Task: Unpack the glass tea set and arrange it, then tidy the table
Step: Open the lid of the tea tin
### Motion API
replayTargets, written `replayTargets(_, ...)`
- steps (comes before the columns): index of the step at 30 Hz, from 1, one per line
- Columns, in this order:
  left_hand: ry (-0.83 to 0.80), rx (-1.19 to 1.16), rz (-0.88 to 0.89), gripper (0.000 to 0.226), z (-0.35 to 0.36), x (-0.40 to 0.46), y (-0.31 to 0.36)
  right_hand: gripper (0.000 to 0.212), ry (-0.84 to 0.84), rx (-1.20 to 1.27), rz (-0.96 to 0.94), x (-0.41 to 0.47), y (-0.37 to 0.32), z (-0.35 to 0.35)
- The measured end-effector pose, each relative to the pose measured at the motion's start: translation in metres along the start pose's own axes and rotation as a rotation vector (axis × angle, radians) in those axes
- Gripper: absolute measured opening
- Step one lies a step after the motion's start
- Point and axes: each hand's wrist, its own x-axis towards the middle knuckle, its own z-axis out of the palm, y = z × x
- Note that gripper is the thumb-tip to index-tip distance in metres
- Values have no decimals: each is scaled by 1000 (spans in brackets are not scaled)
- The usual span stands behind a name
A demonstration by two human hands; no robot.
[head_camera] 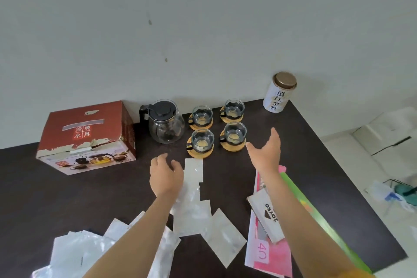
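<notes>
The glass tea set is already out and arranged at the back of the dark table (56, 198): the glass teapot (165, 122) with its black lid stands just beyond the left hand (165, 176), and four glass cups (217, 125), each on a round wooden coaster, form a square between the two hands' reach, a neat grouping that looks like the finished display. The right hand (266, 152) is spread wide and holds nothing, its fingertips just beside the nearest coaster, probably to nudge or steady that cup. The left hand hangs with loosely curled fingers, gripping nothing, directly over the clear plastic wrappers (194, 207) that trail back toward the body, likely next to be gathered. Left of that hand sits the red cardboard box (88, 137); beyond the right hand stands a tea tin (278, 93), and under its forearm lie pink and green flat packages (270, 253).
</notes>
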Motion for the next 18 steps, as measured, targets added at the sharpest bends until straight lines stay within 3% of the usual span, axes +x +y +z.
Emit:
replayTargets(5,-8,-156,195,33,42,-3,92,77,-12,87,-100,51,-21,-32)
replayTargets(12,-143,-152,429,61,139,7,219,42,5,98,-248,171,-15,-63)
replayTargets(18,-315,-212,309,93,229,30,274,62,-41,41,-288,257,-12,-64)
